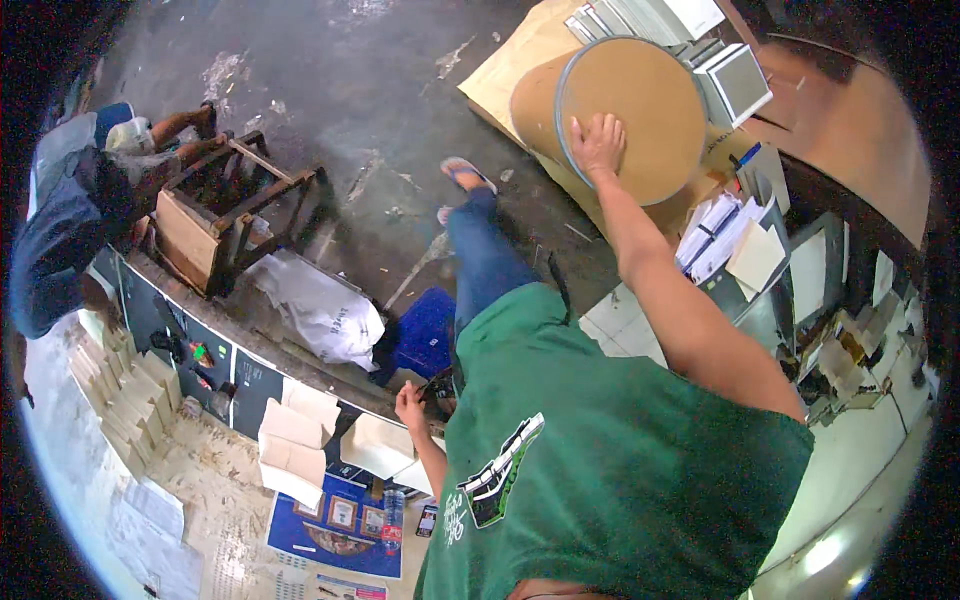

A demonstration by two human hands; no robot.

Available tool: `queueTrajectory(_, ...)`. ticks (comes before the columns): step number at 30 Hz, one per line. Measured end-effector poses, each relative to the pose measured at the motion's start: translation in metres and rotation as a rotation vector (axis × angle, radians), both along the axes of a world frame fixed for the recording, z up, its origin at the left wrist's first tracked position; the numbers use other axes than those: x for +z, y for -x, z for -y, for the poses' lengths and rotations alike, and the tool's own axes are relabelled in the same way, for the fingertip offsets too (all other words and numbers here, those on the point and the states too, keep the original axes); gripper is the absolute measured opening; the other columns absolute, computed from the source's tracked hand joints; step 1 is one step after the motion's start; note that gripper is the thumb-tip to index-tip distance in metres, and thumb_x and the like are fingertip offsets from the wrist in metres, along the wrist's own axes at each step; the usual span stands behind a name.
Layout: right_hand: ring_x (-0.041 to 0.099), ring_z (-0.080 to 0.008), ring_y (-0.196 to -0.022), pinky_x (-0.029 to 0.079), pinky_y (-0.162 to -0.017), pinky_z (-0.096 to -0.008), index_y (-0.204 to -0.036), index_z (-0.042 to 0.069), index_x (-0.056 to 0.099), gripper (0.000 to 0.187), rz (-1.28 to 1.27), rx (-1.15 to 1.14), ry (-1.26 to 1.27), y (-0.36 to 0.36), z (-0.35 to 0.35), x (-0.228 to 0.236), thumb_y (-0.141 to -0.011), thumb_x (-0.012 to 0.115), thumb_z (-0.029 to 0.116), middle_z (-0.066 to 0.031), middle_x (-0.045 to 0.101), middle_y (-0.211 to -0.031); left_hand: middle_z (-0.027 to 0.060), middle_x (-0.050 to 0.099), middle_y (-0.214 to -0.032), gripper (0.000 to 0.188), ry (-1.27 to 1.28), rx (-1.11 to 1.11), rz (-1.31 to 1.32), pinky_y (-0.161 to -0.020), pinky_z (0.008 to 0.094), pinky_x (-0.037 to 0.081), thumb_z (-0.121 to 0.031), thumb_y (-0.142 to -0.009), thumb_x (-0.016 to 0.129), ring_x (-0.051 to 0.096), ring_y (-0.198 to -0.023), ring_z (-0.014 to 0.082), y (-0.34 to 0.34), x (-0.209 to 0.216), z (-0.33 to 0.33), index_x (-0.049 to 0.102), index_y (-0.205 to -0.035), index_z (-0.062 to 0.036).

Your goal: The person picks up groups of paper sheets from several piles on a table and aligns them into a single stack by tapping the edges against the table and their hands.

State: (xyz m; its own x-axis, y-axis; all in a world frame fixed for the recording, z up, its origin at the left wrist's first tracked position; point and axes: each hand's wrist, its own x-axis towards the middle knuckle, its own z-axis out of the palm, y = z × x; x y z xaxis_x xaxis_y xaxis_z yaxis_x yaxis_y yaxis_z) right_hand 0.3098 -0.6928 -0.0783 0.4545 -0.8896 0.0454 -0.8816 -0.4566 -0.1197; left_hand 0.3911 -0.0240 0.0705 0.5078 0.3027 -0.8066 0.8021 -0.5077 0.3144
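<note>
My right hand [598,147] lies on the round tan top of a large drum [650,110] with a grey rim, fingers spread near its left edge. The drum stands on a table [500,80] covered in brown paper. Low on my left side is my left hand [410,407], its fingers curled. A dark object [440,392] is close beside it; whether the fingers hold anything is too small to tell.
At left, another person [70,210] bends by a wooden stool [190,240] lying on its side. A white sack [320,315] and a blue bin [425,330] are near my legs. Open books [295,440] and a bottle [392,520] sit on the desk; a paper-filled box [740,235] is at right.
</note>
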Motion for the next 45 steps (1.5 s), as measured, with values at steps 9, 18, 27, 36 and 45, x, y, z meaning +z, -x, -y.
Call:
queueTrajectory(9,0.051,-0.0341,-0.095,0.040,-0.083,-0.0494,-0.086,0.007,0.057,0.043,0.063,0.014,0.090,0.002,-0.003,-0.003,-0.088,0.058,0.050,-0.0150,0.052,-0.096,0.0016,0.068,-0.089,0.033,0.053,-0.216,0.049,-0.059,0.0222,0.042,-0.038,-0.096,0.063,0.061,-0.076,0.0096,-0.051,-0.004,0.012,0.064,-0.104,-0.0071)
queueTrajectory(18,0.052,-0.0364,-0.097,0.042,-0.087,-0.0527,-0.092,0.006,0.059,0.048,0.104,-0.005,0.030,0.008,-0.010,0.003,-0.088,0.056,0.053,-0.0160,0.054,-0.099,0.0068,0.069,-0.106,0.042,0.115,-0.319,0.065,-0.067,0.0254,0.045,-0.041,-0.095,0.063,0.064,-0.089,0.0139,-0.076,-0.021,0.045,0.062,-0.114,-0.0030)
queueTrajectory(27,0.051,-0.0345,-0.098,0.040,-0.085,-0.0513,-0.088,0.005,0.058,0.045,0.128,-0.018,0.021,-0.004,0.010,-0.001,-0.087,0.058,0.050,-0.0150,0.053,-0.096,0.0050,0.069,-0.100,0.038,0.085,-0.357,0.064,-0.062,0.0232,0.042,-0.040,-0.095,0.063,0.062,-0.083,0.0107,-0.093,-0.023,0.071,0.063,-0.109,-0.0040)
queueTrajectory(36,0.051,-0.0337,-0.096,0.041,-0.084,-0.0503,-0.090,0.007,0.059,0.044,0.126,-0.031,-0.001,0.002,0.004,0.003,-0.087,0.058,0.051,-0.0135,0.053,-0.097,0.0072,0.069,-0.106,0.042,0.071,-0.405,0.086,-0.073,0.0267,0.046,-0.040,-0.096,0.062,0.064,-0.089,0.0139,-0.106,-0.015,0.102,0.063,-0.114,-0.0030)
queueTrajectory(45,0.052,-0.0344,-0.097,0.042,-0.085,-0.0508,-0.087,0.006,0.061,0.046,0.182,-0.011,0.074,0.005,0.003,-0.007,-0.085,0.059,0.052,-0.0136,0.055,-0.098,0.0071,0.069,-0.109,0.046,0.054,-0.468,0.067,-0.077,0.0279,0.045,-0.044,-0.095,0.062,0.063,-0.093,0.0141,-0.121,0.011,0.101,0.062,-0.117,-0.0045)
